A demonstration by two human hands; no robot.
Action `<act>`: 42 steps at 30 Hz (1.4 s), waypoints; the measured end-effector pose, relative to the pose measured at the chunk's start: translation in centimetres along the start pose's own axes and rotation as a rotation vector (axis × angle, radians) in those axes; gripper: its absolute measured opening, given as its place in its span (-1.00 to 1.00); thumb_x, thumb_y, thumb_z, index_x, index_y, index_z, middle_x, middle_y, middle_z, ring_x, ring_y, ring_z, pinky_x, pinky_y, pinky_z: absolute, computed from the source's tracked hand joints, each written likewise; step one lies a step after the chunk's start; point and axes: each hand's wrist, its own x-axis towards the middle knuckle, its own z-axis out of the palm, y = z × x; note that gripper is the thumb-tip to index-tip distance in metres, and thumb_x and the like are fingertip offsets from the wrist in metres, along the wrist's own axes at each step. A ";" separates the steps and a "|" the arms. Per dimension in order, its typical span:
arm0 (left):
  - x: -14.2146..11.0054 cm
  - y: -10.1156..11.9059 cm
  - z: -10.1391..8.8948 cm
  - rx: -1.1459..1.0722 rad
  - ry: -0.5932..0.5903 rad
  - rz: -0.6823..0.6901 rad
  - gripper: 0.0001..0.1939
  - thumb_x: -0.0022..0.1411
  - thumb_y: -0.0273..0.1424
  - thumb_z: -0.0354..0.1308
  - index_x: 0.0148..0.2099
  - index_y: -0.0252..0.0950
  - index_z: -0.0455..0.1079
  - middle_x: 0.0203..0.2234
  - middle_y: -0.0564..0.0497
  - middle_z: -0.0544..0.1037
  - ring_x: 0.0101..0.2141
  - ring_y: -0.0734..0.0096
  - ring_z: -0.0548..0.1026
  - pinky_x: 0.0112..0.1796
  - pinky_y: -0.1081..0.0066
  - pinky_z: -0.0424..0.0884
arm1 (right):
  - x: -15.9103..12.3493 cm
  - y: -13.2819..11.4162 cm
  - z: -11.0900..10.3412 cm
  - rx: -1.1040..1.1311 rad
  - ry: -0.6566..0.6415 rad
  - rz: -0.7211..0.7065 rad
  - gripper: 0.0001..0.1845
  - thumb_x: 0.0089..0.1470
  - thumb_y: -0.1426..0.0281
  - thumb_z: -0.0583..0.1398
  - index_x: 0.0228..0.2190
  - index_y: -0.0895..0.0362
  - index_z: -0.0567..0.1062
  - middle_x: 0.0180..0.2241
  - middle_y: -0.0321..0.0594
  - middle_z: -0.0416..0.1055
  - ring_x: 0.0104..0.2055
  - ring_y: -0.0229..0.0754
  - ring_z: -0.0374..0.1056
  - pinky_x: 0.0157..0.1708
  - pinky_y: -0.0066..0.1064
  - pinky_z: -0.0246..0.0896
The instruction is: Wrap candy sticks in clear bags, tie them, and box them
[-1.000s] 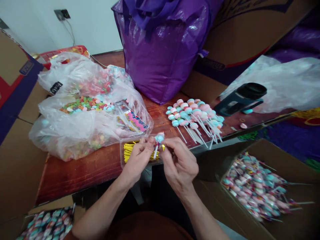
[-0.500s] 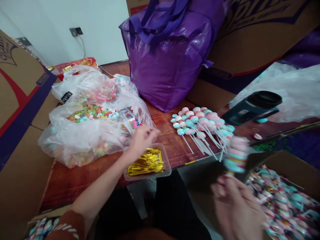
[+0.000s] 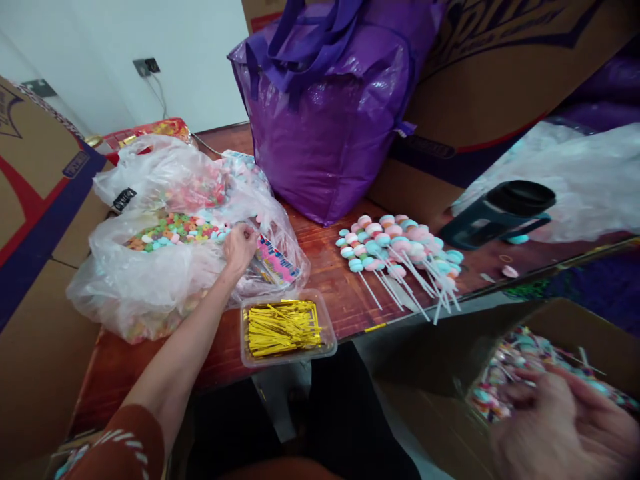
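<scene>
While my left hand (image 3: pixel 240 248) is at pink-printed plastic wrappers (image 3: pixel 278 261), my right hand (image 3: pixel 560 423) is by pastel wrapped lollipops (image 3: pixel 525 344).
The lollipops lie in a brown cardboard box (image 3: pixel 435 390); my fingers curl, gripping what I cannot tell.

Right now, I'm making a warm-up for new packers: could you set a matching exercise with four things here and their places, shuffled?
Things
1. left hand
2. right hand
3. pile of gold strips
4. dark mug

Places
A. in the clear tub
B. at the open carton
C. just right of the candy-topped sticks
D. at the clear plastic bags

Pairs: 1-D, 2-B, 3-A, 4-C
</scene>
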 end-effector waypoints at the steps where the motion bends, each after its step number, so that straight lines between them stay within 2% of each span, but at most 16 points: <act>1: -1.0 0.5 -0.2 -0.065 0.020 0.031 -0.87 0.23 -0.35 0.15 -0.28 -0.27 0.49 -0.35 -0.03 0.58 -0.29 0.27 0.50 -0.24 0.36 0.30 | -2.1 -1.0 1.4 -0.102 -0.040 -0.186 -0.84 -0.12 0.18 0.40 -0.42 -0.07 0.64 -0.33 -0.01 0.49 -0.52 -0.18 0.18 -0.56 -0.12 -0.02; 2: -2.1 1.0 -0.4 -0.168 0.038 0.074 -0.89 0.21 -0.36 0.16 -0.31 -0.27 0.48 -0.38 -0.01 0.57 -0.33 0.31 0.48 -0.26 0.38 0.29 | -4.2 -1.9 2.8 -0.187 -0.177 -0.252 -0.80 0.00 0.15 0.34 -0.30 -0.08 0.65 -0.35 -0.05 0.50 -0.49 -0.16 0.24 -0.49 -0.10 0.08; 4: -5.2 2.4 -0.6 -0.432 0.031 0.179 -0.91 0.17 -0.38 0.20 -0.37 -0.26 0.44 -0.47 0.04 0.51 -0.42 0.38 0.43 -0.32 0.40 0.27 | -8.0 -3.0 5.3 -0.256 -0.404 -0.284 -0.74 0.04 0.16 0.33 -0.25 0.02 0.63 -0.39 -0.15 0.50 -0.47 -0.18 0.30 -0.43 -0.18 0.22; 7: -10.4 4.6 -0.8 -0.706 -0.021 0.264 -0.88 0.18 -0.38 0.22 -0.41 -0.25 0.42 -0.50 0.06 0.46 -0.47 0.44 0.37 -0.37 0.43 0.26 | -12.5 -2.9 8.6 -0.175 -0.767 -0.192 -0.72 0.02 0.24 0.34 -0.22 0.10 0.60 -0.29 -0.16 0.56 -0.31 -0.14 0.45 -0.30 -0.26 0.38; 9: -13.6 5.8 -1.0 -0.796 -0.034 0.257 -0.89 0.19 -0.40 0.24 -0.40 -0.25 0.43 -0.47 0.06 0.45 -0.43 0.44 0.39 -0.36 0.44 0.27 | -14.5 -2.1 10.3 -0.087 -0.881 -0.102 -0.66 0.02 0.27 0.34 -0.14 0.13 0.58 -0.23 -0.15 0.57 -0.25 -0.14 0.46 -0.25 -0.30 0.39; 11: -15.8 6.4 -1.0 -0.914 -0.008 0.188 -0.92 0.18 -0.40 0.27 -0.36 -0.25 0.43 -0.44 0.06 0.46 -0.39 0.45 0.42 -0.33 0.46 0.29 | -15.8 -1.2 11.5 -0.017 -0.831 -0.037 -0.75 0.09 0.27 0.30 -0.22 0.15 0.58 -0.28 -0.18 0.56 -0.27 -0.18 0.44 -0.23 -0.35 0.37; 14: -17.5 6.5 -0.9 -1.218 0.038 -0.086 -0.76 0.07 -0.36 0.40 -0.27 -0.24 0.39 -0.44 0.14 0.44 -0.42 0.53 0.41 -0.35 0.51 0.32 | -16.3 -0.3 12.0 0.050 -0.744 0.081 -0.77 0.14 0.23 0.26 -0.34 0.17 0.55 -0.43 -0.29 0.47 -0.41 -0.27 0.33 -0.37 -0.44 0.29; 15: -17.7 6.3 -0.8 -1.337 0.000 -0.199 -0.69 0.02 -0.33 0.44 -0.26 -0.25 0.39 -0.44 0.15 0.45 -0.44 0.56 0.41 -0.37 0.52 0.32 | -16.2 -0.2 11.9 0.062 -0.748 0.116 -0.76 0.14 0.22 0.27 -0.35 0.17 0.53 -0.45 -0.31 0.44 -0.44 -0.29 0.30 -0.40 -0.46 0.26; 17: -17.7 6.1 -0.7 -1.539 -0.170 -0.382 -0.59 -0.10 -0.30 0.51 -0.24 -0.29 0.42 -0.40 0.13 0.50 -0.45 0.58 0.43 -0.40 0.54 0.34 | -15.8 0.0 11.5 0.061 -0.794 0.141 -0.74 0.13 0.20 0.27 -0.37 0.16 0.50 -0.46 -0.32 0.42 -0.44 -0.30 0.29 -0.40 -0.46 0.25; 19: -17.4 5.9 -0.7 -1.670 -0.312 -0.483 -0.54 -0.18 -0.35 0.55 -0.23 -0.33 0.48 -0.36 0.08 0.56 -0.41 0.57 0.49 -0.36 0.55 0.39 | -15.4 -0.1 11.1 0.021 -0.853 0.117 -0.73 0.13 0.19 0.26 -0.40 0.15 0.47 -0.46 -0.32 0.41 -0.43 -0.28 0.29 -0.38 -0.46 0.25; 23: -16.7 5.8 -0.8 -1.791 -0.315 -0.614 -0.62 -0.14 -0.51 0.52 -0.24 -0.31 0.51 -0.40 0.10 0.60 -0.42 0.58 0.51 -0.38 0.58 0.41 | -14.8 -0.3 10.8 -0.060 -0.890 0.033 -0.71 0.18 0.19 0.21 -0.44 0.14 0.43 -0.50 -0.36 0.32 -0.46 -0.30 0.21 -0.42 -0.47 0.19; 28: -16.9 5.8 -1.1 -1.814 -0.416 -0.816 -0.80 0.03 -0.53 0.43 -0.27 -0.33 0.53 -0.37 0.05 0.61 -0.43 0.59 0.52 -0.43 0.60 0.41 | -14.0 -0.8 11.0 -0.102 -0.844 -0.100 -0.72 0.20 0.21 0.18 -0.45 0.14 0.43 -0.51 -0.35 0.32 -0.45 -0.29 0.20 -0.41 -0.47 0.17; 31: -17.1 5.7 -0.9 -1.787 -0.404 -0.822 -0.80 -0.01 -0.52 0.46 -0.34 -0.31 0.51 -0.37 0.05 0.61 -0.42 0.56 0.52 -0.42 0.58 0.42 | -13.5 -1.0 11.0 -0.129 -0.870 -0.146 -0.73 0.20 0.23 0.17 -0.46 0.13 0.42 -0.51 -0.35 0.33 -0.45 -0.28 0.22 -0.41 -0.46 0.18; 35: -17.1 5.5 -0.2 -1.731 -0.265 -0.646 -0.70 -0.19 -0.49 0.55 -0.45 -0.34 0.47 -0.50 0.11 0.56 -0.47 0.62 0.47 -0.41 0.61 0.39 | -13.4 -0.8 10.8 -0.176 -0.895 -0.177 -0.68 0.21 0.22 0.16 -0.52 0.12 0.36 -0.56 -0.38 0.26 -0.49 -0.31 0.16 -0.47 -0.48 0.11; 38: -17.3 5.6 0.1 -1.676 -0.172 -0.553 -0.66 -0.24 -0.41 0.57 -0.46 -0.36 0.47 -0.54 0.14 0.53 -0.51 0.67 0.41 -0.47 0.64 0.34 | -13.5 -0.5 10.8 -0.184 -0.869 -0.183 -0.58 0.25 0.18 0.12 -0.58 0.09 0.24 -0.59 -0.41 0.15 -0.52 -0.33 0.07 -0.51 -0.48 0.04; 42: -17.1 5.5 -0.1 -1.689 -0.225 -0.583 -0.65 -0.17 -0.32 0.55 -0.37 -0.34 0.50 -0.46 0.11 0.57 -0.47 0.61 0.46 -0.44 0.59 0.39 | -13.1 -0.4 10.9 -0.192 -0.866 -0.183 -0.52 0.28 0.14 0.09 -0.60 0.07 0.14 -0.60 -0.43 0.05 -0.53 -0.33 0.00 -0.54 -0.48 -0.02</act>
